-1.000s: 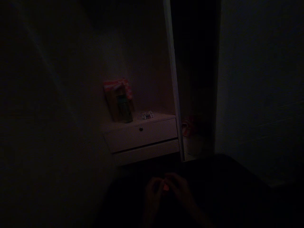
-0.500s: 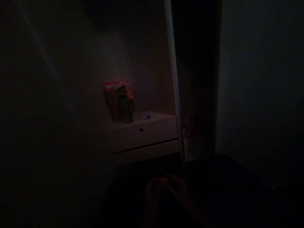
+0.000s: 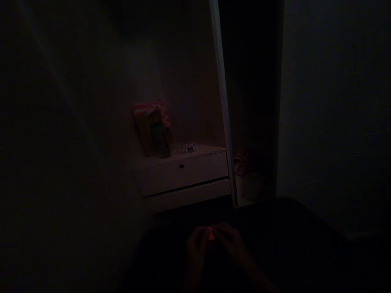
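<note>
The room is very dark. My left hand point(image 3: 197, 246) and my right hand point(image 3: 232, 244) meet low in the middle of the view, fingers curled toward each other. Between their fingertips shows a small orange-pink thing point(image 3: 210, 235), pinched by both hands; what it is I cannot make out. Both forearms run down to the bottom edge over a dark surface.
A pale drawer unit point(image 3: 183, 175) with a small knob stands ahead. On it are a red-and-white striped packet with a green bottle point(image 3: 154, 130) and a small blister-like item point(image 3: 190, 148). A white door edge point(image 3: 224, 106) stands to its right, with a reddish thing point(image 3: 242, 162) behind it.
The hands stay together in the same place; the small orange thing is a little higher between the fingertips than a second ago. The view has barely shifted.
</note>
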Motion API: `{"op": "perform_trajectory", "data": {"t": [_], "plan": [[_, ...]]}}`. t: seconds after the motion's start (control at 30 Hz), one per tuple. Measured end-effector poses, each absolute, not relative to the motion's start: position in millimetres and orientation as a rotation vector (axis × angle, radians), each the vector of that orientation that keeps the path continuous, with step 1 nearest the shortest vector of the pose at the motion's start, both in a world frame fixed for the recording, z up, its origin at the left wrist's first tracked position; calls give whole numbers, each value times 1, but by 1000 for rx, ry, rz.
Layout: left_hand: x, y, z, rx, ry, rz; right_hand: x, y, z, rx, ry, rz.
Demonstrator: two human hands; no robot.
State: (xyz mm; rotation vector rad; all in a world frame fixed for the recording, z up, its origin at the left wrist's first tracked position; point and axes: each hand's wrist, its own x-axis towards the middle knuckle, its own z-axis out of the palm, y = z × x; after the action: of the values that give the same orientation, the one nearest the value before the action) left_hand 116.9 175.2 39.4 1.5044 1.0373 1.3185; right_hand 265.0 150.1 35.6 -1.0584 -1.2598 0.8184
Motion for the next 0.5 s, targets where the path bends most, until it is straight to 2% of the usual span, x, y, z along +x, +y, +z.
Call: {"op": "perform_trajectory", "data": {"t": [0.2, 0.5], "plan": [[117, 177, 38, 1491, 1020, 1285, 266, 154, 28, -1085, -1129, 898], [117, 175, 39, 1522, 1062, 1290, 265, 152, 28, -1100, -1218, 827]]}}
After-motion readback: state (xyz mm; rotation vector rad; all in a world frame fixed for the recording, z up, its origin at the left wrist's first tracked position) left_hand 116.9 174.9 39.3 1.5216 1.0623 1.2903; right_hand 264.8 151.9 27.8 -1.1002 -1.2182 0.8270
